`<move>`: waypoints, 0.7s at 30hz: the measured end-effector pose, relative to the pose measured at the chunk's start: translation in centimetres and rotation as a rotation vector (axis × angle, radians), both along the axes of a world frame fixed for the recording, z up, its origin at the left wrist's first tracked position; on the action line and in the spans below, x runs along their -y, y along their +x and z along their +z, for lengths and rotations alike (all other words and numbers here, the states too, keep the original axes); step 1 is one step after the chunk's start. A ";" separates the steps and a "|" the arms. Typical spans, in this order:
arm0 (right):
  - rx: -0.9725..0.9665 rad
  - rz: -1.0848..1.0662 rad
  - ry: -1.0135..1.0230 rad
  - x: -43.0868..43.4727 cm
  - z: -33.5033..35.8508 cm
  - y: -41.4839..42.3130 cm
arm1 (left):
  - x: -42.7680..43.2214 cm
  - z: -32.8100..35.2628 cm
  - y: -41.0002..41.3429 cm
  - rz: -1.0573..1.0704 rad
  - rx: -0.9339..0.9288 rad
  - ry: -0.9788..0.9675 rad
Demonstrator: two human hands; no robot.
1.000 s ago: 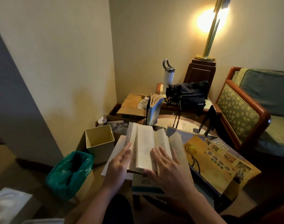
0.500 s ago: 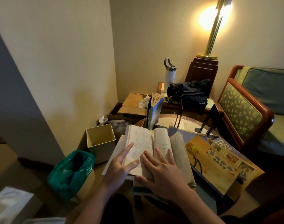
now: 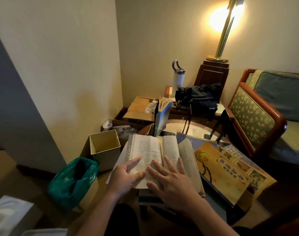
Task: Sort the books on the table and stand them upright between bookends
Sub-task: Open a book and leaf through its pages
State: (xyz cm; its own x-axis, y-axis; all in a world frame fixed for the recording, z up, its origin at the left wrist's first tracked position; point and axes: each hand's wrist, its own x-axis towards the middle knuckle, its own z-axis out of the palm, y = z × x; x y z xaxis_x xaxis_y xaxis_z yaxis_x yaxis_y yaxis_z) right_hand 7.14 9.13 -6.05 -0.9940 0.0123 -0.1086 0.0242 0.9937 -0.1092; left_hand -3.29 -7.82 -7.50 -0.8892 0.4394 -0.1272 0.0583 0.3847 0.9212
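While the left hand (image 3: 126, 176) and right hand (image 3: 172, 181) lay with fingers spread flat on the open book (image 3: 150, 150) at the table (image 3: 176, 128) edge, only one blue book (image 3: 162, 116) stood upright, the large flat books (image 3: 222, 169) evidently awaiting sorting.

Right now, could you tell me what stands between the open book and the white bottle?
An upright blue book stands there, as the head view shows.

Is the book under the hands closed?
No, the book lies open, with the left hand and the right hand resting on its printed pages.
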 end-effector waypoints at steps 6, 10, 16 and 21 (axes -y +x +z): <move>-0.004 0.016 0.126 -0.7 -0.5 -3.8 | 0.5 -0.3 -0.7 -0.064 -0.043 -0.008; -0.011 -0.067 0.084 -1.8 -1.0 -7.6 | 0.8 -0.6 -0.6 -0.070 -0.028 0.010; -0.072 -0.088 0.079 -1.0 -1.6 -6.5 | 1.1 -0.8 -0.9 -0.071 0.022 0.044; -0.087 -0.086 0.093 0.4 -2.1 -3.0 | 1.1 -1.0 -0.7 -0.086 -0.022 0.064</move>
